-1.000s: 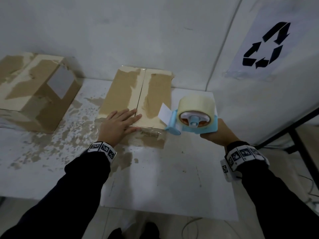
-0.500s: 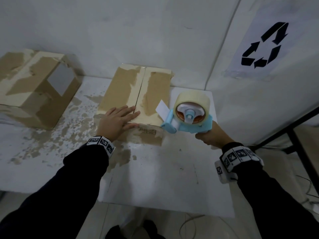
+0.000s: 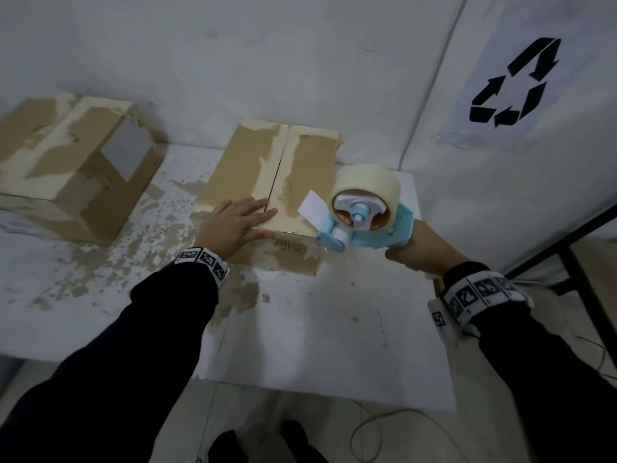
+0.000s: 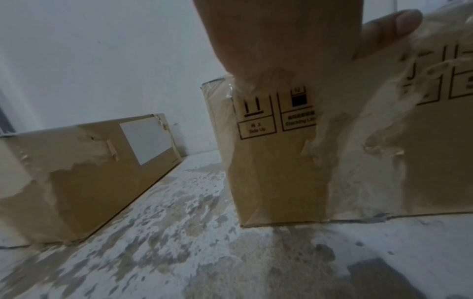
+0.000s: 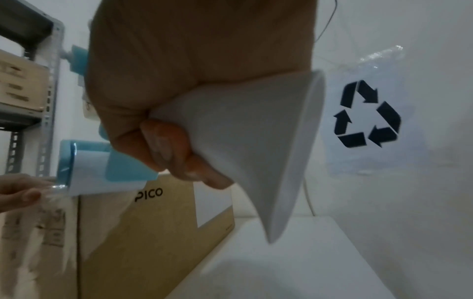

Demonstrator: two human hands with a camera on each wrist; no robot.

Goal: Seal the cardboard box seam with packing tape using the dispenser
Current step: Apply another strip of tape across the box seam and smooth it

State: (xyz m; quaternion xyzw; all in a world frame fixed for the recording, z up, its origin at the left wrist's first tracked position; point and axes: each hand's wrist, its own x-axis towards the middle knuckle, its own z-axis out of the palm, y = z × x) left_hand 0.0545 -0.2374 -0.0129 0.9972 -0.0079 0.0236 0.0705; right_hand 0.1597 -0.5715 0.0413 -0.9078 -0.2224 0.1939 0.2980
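Our left hand (image 3: 233,222) lies flat on the box (image 3: 283,182) at its near edge, steadying it; our right hand (image 3: 420,248) grips the dispenser (image 3: 364,218) just beside the near end, probably to start the seam (image 3: 278,175).

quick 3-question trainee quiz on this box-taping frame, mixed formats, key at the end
1. True or false: the tape dispenser is already pressed down on the seam of the middle box.
2. Which hand grips the dispenser? A) left hand B) right hand C) both
3. Fill in: the left hand lies flat on the near ____ of the middle box.

Key
1. False. It is held off the box's near right corner, and no fresh strip lies over the seam.
2. B. The right hand curls round its handle.
3. Top, with straight fingers reaching toward the seam. A second box stands apart to the left on the table.
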